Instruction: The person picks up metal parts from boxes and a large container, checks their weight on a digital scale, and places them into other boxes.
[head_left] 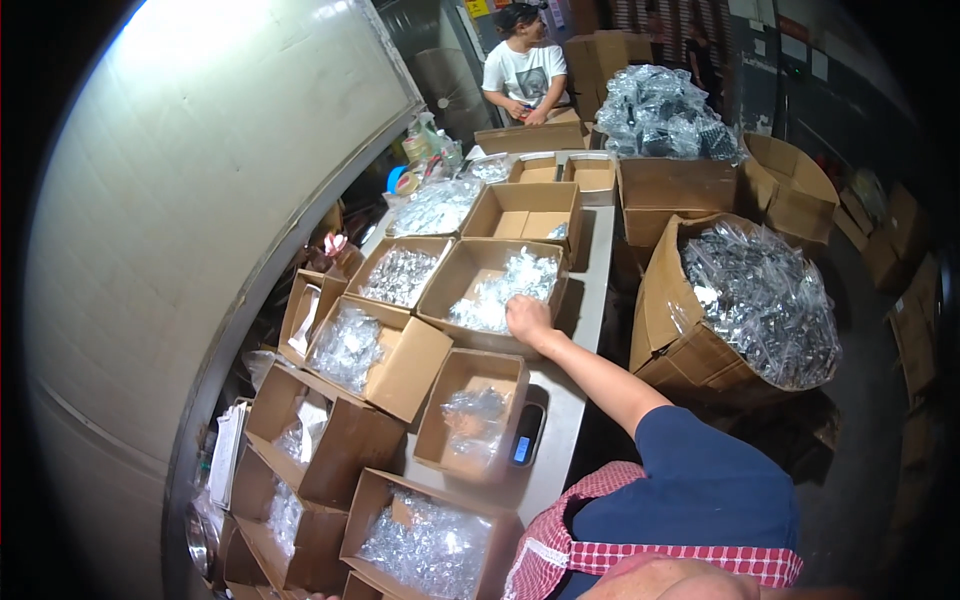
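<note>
Cardboard is everywhere along my bench [590, 300], and the open box of small clear-bagged parts [495, 285] at its middle is what I place the rest by. My right hand [527, 318] reaches forward into that box at its near right corner, knuckles up and fingers curled down among the little packets [520, 275]; I cannot tell whether they have closed on one, since the fingertips are buried. My left hand is out of view.

Just nearer to me than that box stands a smaller carton [472, 412] on a digital scale [526, 437], with a few clear packets lying in it. I'd judge it sits there so a portion can be weighed within easy reach.

Left of the middle box, more open cartons of bagged parts [372, 345] are tilted toward me, probably so I can see into them. Right of it, off the bench, a big carton heaped with shiny bags [760, 300] stands on the floor. Far beyond, another person [524, 70] works at the bench's end.
</note>
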